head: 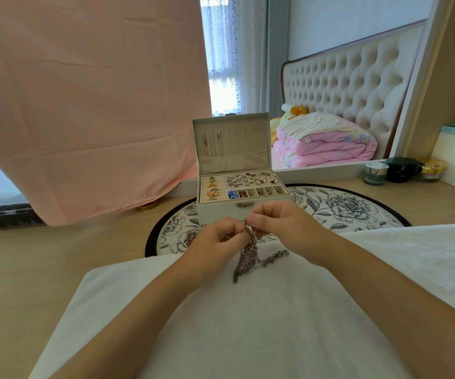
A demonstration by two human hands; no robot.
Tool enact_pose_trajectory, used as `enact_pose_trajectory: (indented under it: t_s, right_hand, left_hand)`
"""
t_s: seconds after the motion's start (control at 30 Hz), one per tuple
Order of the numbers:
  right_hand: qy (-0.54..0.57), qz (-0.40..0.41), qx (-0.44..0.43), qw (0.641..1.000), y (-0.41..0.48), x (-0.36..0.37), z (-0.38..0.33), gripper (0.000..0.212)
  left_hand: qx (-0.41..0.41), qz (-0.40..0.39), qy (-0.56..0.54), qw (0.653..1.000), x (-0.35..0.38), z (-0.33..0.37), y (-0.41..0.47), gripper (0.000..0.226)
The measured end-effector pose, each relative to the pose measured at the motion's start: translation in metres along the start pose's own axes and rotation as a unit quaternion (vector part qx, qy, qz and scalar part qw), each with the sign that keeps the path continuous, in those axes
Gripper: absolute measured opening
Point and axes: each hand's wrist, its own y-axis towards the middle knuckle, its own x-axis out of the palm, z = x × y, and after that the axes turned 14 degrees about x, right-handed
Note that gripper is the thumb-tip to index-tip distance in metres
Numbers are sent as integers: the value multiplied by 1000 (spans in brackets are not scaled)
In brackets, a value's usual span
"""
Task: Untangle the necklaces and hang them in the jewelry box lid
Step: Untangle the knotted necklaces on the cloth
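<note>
A: Nearest on the bench (43,269), a white terry towel (248,337), soft nap. Hands?
B: Both above its far edge. Left hand (215,239) and right hand (278,222) each pinch the top of the tangled necklaces (249,253), fingertips almost meeting. The right one is slightly farther and higher.
A: Which way does the tangle lie?
B: It hangs from the pinch toward the near side, long axis near-far, lower end resting on the towel. One strand runs off right. Thin dark silvery links, knotted tight I'd say.
A: Beyond?
B: Round floral mat (357,209) with a black rim, then the jewelry box (221,212): pale, boxy, metal clasp, trays of small pieces. Its lid (248,149) stands upright straight past the hands, with a few fine chains (212,144) hung at its left. Hooks to the right look free, too small to tell.
A: Next?
B: Probably tease one strand out sideways, then carry it far to the lid. Either hand reaches; the right is a touch nearer.
</note>
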Motion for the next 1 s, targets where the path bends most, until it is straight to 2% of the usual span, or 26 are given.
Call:
enact_pose_trajectory:
  t_s: [0.07, 0.1, 0.2, 0.27, 0.37, 0.47, 0.57, 0.63, 0.7, 0.73, 0.8, 0.87, 0.93, 1.0]
  right_hand:
    - [27, -14, 14, 999, 0, 0, 1, 22]
    - [22, -25, 23, 999, 0, -3, 0, 27]
    - [-89, -70, 72, 991, -4, -5, -1, 27]
    - [-99, -86, 76, 989, -3, -3, 1, 21]
    - [-52, 27, 12, 998, -2, -4, -1, 20]
    - [6, 119, -17, 993, 0, -6, -3, 5]
    - [53, 122, -7, 991, 1, 1, -5, 10]
    - [157, 90, 30, 983, 2, 1, -8, 10]
    - [200, 71, 40, 976, 3, -7, -10, 12]
    - [148, 73, 27, 986, 4, -13, -9, 13]
    - [-36, 66, 11, 997, 1, -22, -6, 20]
    - [-207, 88, 16, 974, 1, -26, 1, 34]
    - [-255, 169, 16, 952, 5, -29, 7, 30]
    - [-167, 235, 27, 957, 10, -30, 9, 8]
  left_hand:
    - [20, 27, 19, 999, 0, 2, 2, 14]
    - [6, 46, -4, 999, -1, 4, 3, 13]
    - [-53, 73, -117, 989, -1, 13, 3, 19]
    - [-68, 58, -157, 984, 2, 13, 2, 23]
    - [-67, 63, -153, 984, 4, 11, 1, 24]
    - [-56, 40, -148, 987, 5, 7, 1, 25]
    - [-37, 0, -70, 997, 6, -2, 2, 33]
    - [-17, -18, 4, 1000, 7, -5, 1, 27]
    - [-29, -8, -9, 1000, 5, -7, -1, 23]
    - [-41, 8, -42, 998, 2, -7, 0, 23]
    - [-72, 60, -124, 988, -5, -9, 5, 25]
    - [-85, 112, -186, 973, -9, -6, 10, 30]
    - [-68, 126, -238, 961, -12, 1, 10, 38]
    - [-48, 130, -291, 946, -15, 2, 9, 42]
